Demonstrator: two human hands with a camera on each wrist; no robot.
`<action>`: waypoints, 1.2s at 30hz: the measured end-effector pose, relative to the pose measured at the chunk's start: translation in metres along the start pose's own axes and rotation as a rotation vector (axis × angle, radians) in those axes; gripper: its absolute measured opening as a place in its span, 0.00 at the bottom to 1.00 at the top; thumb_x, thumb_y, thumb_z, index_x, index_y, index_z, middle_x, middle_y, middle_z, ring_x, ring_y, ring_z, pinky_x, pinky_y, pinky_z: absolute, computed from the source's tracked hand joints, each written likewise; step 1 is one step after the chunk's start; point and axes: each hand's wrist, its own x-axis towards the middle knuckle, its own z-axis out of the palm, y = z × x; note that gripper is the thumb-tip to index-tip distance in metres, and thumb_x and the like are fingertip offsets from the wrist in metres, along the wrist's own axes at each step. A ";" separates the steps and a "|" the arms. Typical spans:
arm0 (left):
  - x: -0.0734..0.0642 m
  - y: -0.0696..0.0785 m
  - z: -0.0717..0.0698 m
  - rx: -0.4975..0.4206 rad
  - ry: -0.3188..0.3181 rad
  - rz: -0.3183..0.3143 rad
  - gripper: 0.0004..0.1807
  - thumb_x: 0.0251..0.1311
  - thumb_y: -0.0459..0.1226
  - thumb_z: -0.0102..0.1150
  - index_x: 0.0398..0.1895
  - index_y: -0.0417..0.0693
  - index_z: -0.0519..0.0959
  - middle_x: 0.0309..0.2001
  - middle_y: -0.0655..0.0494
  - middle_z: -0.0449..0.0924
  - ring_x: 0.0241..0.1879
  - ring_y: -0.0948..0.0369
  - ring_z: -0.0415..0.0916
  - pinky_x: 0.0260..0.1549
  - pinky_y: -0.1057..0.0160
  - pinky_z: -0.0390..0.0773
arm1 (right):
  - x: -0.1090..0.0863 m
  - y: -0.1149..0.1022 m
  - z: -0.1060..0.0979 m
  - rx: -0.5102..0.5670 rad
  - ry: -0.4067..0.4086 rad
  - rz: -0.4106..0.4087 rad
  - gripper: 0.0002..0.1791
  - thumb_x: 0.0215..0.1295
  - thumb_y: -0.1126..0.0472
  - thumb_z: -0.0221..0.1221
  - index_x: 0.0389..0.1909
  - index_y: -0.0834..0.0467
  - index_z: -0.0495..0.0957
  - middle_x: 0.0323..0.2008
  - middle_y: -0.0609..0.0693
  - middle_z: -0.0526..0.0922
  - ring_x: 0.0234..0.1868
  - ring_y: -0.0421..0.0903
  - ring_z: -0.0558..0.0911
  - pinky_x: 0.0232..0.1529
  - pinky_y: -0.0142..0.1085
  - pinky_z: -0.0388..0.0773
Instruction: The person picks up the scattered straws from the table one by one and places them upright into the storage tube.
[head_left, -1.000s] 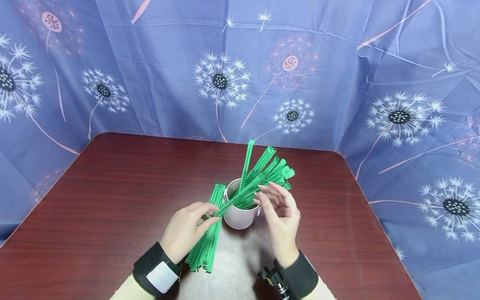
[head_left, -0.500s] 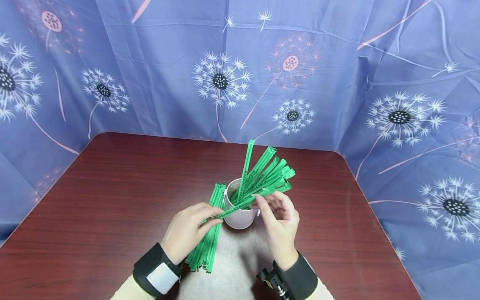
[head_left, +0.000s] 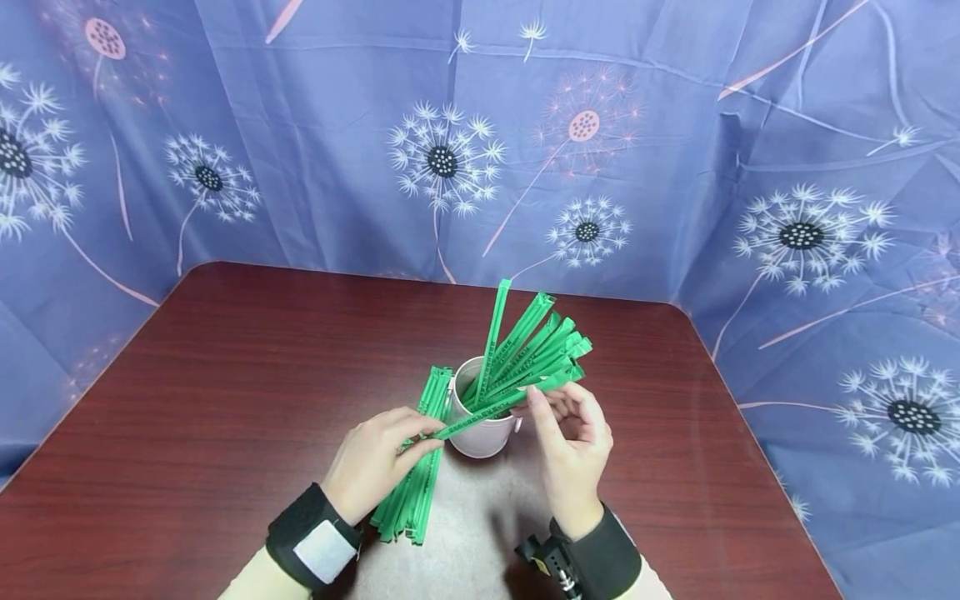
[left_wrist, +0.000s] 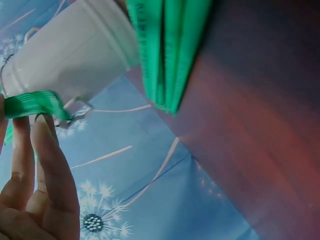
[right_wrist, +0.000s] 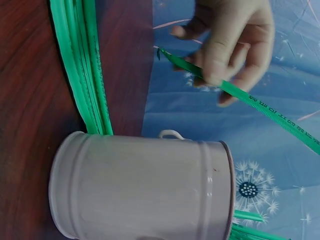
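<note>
A long thin green packet with dark print point(head_left: 480, 417) slants across the front of a pale metal pail point(head_left: 480, 435). My left hand point(head_left: 382, 462) pinches its lower end between thumb and fingers. Nearer its upper end, the thumb and fingers of my right hand point(head_left: 573, 454) pinch it. In the right wrist view the left hand point(right_wrist: 232, 47) holds this packet point(right_wrist: 272, 112) close to its tip, above the pail point(right_wrist: 145, 187). Similar green packets point(head_left: 536, 333) stand in the pail, leaning right. The right wrist view leaves out my right hand.
Beside the pail, on its left, lies a bundle of green packets point(head_left: 411, 500), partly behind my left hand. The dark red wooden table point(head_left: 225, 400) ends at a blue curtain with dandelion prints point(head_left: 330, 150). A small handle point(right_wrist: 172, 134) juts from the pail's side.
The right hand, with its fingers apart one second ago, has taken hold of the packet's upper part and slid slightly right along it. The packet now lies lower, across the pail's rim. The left hand barely moved.
</note>
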 end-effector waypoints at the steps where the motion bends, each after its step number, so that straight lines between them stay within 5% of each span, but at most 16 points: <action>1: 0.000 -0.001 0.001 0.001 -0.008 -0.013 0.10 0.53 0.40 0.73 0.39 0.60 0.87 0.33 0.67 0.83 0.29 0.72 0.76 0.25 0.72 0.73 | 0.001 0.000 0.000 -0.009 0.016 0.002 0.10 0.59 0.83 0.56 0.39 0.70 0.78 0.32 0.47 0.87 0.28 0.39 0.86 0.31 0.28 0.82; 8: -0.002 -0.006 0.003 0.018 -0.048 -0.110 0.11 0.53 0.42 0.72 0.41 0.58 0.87 0.36 0.66 0.85 0.29 0.70 0.79 0.25 0.71 0.75 | 0.007 -0.003 -0.004 -0.041 0.124 0.017 0.16 0.59 0.79 0.60 0.39 0.54 0.80 0.32 0.42 0.86 0.31 0.37 0.86 0.35 0.28 0.82; 15: -0.002 -0.013 0.007 0.085 -0.178 -0.270 0.22 0.53 0.42 0.73 0.52 0.48 0.82 0.42 0.54 0.84 0.38 0.59 0.83 0.33 0.58 0.82 | 0.016 -0.007 -0.010 0.058 0.149 -0.085 0.08 0.60 0.83 0.56 0.40 0.75 0.76 0.31 0.54 0.86 0.26 0.44 0.87 0.31 0.35 0.85; 18: -0.008 -0.018 0.010 0.135 -0.254 -0.323 0.26 0.54 0.43 0.73 0.56 0.45 0.79 0.47 0.48 0.80 0.45 0.53 0.81 0.37 0.52 0.82 | 0.017 -0.007 -0.012 0.065 0.175 -0.121 0.08 0.60 0.84 0.54 0.40 0.77 0.74 0.31 0.57 0.87 0.25 0.46 0.87 0.30 0.36 0.85; 25: -0.015 -0.023 0.009 0.198 -0.359 -0.360 0.28 0.52 0.41 0.73 0.56 0.41 0.79 0.49 0.41 0.80 0.48 0.46 0.79 0.41 0.45 0.81 | 0.019 -0.003 -0.019 0.068 0.282 -0.188 0.05 0.61 0.83 0.54 0.38 0.80 0.74 0.29 0.59 0.86 0.23 0.47 0.86 0.29 0.37 0.84; 36: -0.011 -0.026 0.010 0.112 -0.380 -0.407 0.25 0.49 0.36 0.75 0.50 0.35 0.81 0.40 0.44 0.82 0.40 0.52 0.81 0.39 0.52 0.82 | 0.022 0.008 -0.030 -0.033 0.300 -0.155 0.07 0.62 0.80 0.57 0.40 0.79 0.74 0.30 0.56 0.85 0.23 0.44 0.85 0.29 0.33 0.83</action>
